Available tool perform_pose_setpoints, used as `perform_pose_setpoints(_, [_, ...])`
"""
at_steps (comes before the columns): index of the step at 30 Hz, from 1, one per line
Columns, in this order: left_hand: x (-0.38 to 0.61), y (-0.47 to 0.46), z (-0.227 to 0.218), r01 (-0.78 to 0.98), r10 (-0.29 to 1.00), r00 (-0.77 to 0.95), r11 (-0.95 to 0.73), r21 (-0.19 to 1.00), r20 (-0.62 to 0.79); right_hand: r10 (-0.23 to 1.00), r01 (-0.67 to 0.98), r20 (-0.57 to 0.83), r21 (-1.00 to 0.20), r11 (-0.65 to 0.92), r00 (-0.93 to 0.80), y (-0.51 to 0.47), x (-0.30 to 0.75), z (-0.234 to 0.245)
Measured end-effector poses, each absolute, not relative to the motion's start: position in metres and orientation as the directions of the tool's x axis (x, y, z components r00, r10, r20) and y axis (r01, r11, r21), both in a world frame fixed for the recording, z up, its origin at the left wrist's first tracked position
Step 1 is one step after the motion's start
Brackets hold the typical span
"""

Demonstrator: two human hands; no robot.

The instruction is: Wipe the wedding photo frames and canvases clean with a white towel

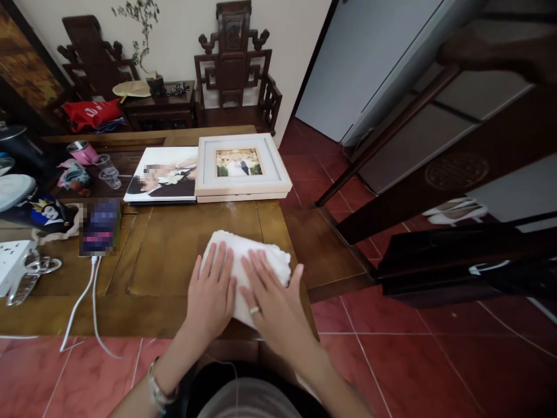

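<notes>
A folded white cloth (pixel 241 255) with a scalloped edge lies near the right front corner of the wooden table (pixel 169 244). Flat on its left part rests my left hand (pixel 212 290), fingers stretched out and pointing away from me. My right hand (pixel 272 299), with a ring on one finger, presses on the right part of the cloth, its fingers straight and the thumb spread outward. Neither hand grips the cloth. The palms hide the cloth's near middle portion.
Behind the cloth lie a framed photo (pixel 243 165) and a photo album (pixel 165 174). To the left are a phone (pixel 100 226) with white cables (pixel 93 290), a power strip (pixel 15 261), a pink mug (pixel 82 152) and clear cups (pixel 108 172). A wooden chair (pixel 391 168) stands on the right.
</notes>
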State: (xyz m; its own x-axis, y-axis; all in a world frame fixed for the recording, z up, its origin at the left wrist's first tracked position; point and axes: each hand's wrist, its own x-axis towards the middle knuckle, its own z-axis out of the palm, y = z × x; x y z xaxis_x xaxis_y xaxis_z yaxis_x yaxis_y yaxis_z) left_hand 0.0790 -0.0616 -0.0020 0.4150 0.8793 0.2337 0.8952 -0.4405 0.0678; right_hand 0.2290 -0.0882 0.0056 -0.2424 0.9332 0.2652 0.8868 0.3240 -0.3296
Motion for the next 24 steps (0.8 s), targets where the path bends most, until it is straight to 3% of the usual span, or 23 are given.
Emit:
perform_pose_setpoints(2, [0.083, -0.053, -0.002, 0.908, 0.891, 0.382, -0.411, 0.079, 0.245, 0.95, 0.91, 0.282, -0.347, 0.229, -0.131, -0.07, 0.245, -0.001])
perform_pose_setpoints(5, [0.087, -0.047, -0.002, 0.906, 0.892, 0.379, -0.412, 0.096, 0.248, 0.947, 0.875, 0.318, -0.471, 0.112, 0.05, -0.052, 0.269, -0.012])
perform_pose_setpoints(9, [0.092, -0.056, -0.001, 0.916, 0.912, 0.334, -0.373, 0.146, 0.237, 0.878, 0.821, 0.47, -0.534, 0.204, 0.088, -0.052, 0.275, -0.013])
perform_pose_setpoints(11, [0.09, -0.061, 0.005, 0.914, 0.934, 0.308, -0.344, 0.217, 0.182, 0.784, 0.786, 0.62, -0.501, 0.362, 0.035, -0.06, 0.264, -0.001])
perform_pose_setpoints(13, [0.081, -0.058, 0.016, 0.869, 0.935, 0.344, -0.353, 0.346, 0.09, 0.721, 0.708, 0.68, -0.443, 0.55, -0.134, -0.07, 0.246, 0.013])
perform_pose_setpoints(16, [0.046, -0.027, 0.041, 0.777, 0.951, 0.301, -0.285, 0.562, 0.066, 0.741, 0.676, 0.512, -0.359, 0.643, -0.434, -0.083, 0.218, 0.023])
perform_pose_setpoints(18, [0.012, 0.013, 0.055, 0.804, 0.973, 0.145, -0.222, 0.552, 0.179, 0.784, 0.74, 0.372, -0.289, 0.607, -0.497, -0.088, 0.203, 0.017])
perform_pose_setpoints(20, [-0.022, 0.062, 0.064, 0.876, 0.957, -0.014, -0.127, 0.465, 0.289, 0.809, 0.798, 0.332, -0.209, 0.565, -0.485, -0.088, 0.193, 0.005])
perform_pose_setpoints(24, [-0.07, 0.147, 0.064, 0.911, 0.942, -0.278, 0.195, 0.363, 0.19, 0.761, 0.808, 0.375, -0.049, 0.587, -0.53, -0.081, 0.2, -0.014])
